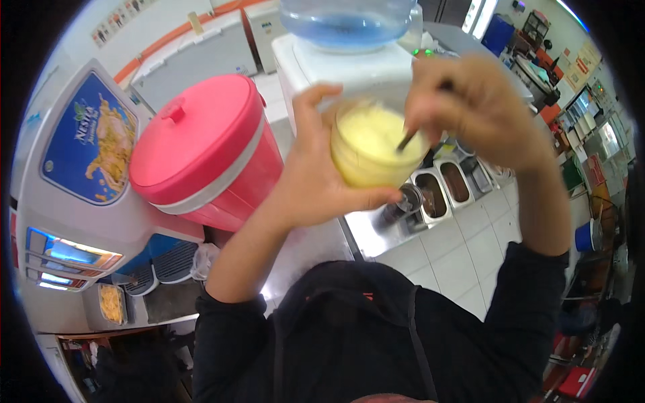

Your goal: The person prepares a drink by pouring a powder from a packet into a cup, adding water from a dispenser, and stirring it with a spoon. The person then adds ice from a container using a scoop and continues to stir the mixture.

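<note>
My left hand (322,176) is wrapped around a clear round container (375,174) holding a pale yellow substance, and its open top faces me. Above and to the right, my right hand (458,111) grips a thin dark utensil (406,141), blurred, whose lower end reaches into the yellow contents. Whether that end is a spoon or something else cannot be told. Both hands are raised over the metal counter (322,252).
A pink lidded drink cooler (201,146) and a drink dispenser (90,136) stand left. Ahead is a white water dispenser (347,65) with a large bottle (347,22). Metal food pans (432,195) sit right, beside a dark-filled jar (398,209). A tub of yellow food (112,304) lies lower left.
</note>
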Available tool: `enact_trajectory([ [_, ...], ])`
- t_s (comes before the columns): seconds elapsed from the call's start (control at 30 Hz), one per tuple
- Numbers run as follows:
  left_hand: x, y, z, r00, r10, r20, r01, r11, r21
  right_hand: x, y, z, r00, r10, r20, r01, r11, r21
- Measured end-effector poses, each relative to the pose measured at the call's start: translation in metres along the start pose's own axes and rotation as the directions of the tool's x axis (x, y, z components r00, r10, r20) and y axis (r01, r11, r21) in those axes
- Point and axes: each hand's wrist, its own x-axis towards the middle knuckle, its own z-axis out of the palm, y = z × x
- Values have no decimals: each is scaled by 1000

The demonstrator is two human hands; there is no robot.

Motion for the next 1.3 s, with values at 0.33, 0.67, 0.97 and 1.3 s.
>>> enact_trajectory([
  [0.33,-127,-161,94,943,-206,-260,229,972,60,-72,167,111,970,209,-128,-112,842,527],
  [0.67,-108,-235,123,838,-293,-460,361,931,63,23,238,133,777,384,-500,-387,916,102],
  [0.97,-100,-258,147,786,-289,-547,421,897,131,42,263,155,832,-13,-555,-200,925,-323],
  [1.3,-96,-282,139,699,-278,-659,472,871,134,36,273,164,728,191,-658,-310,948,-67],
])
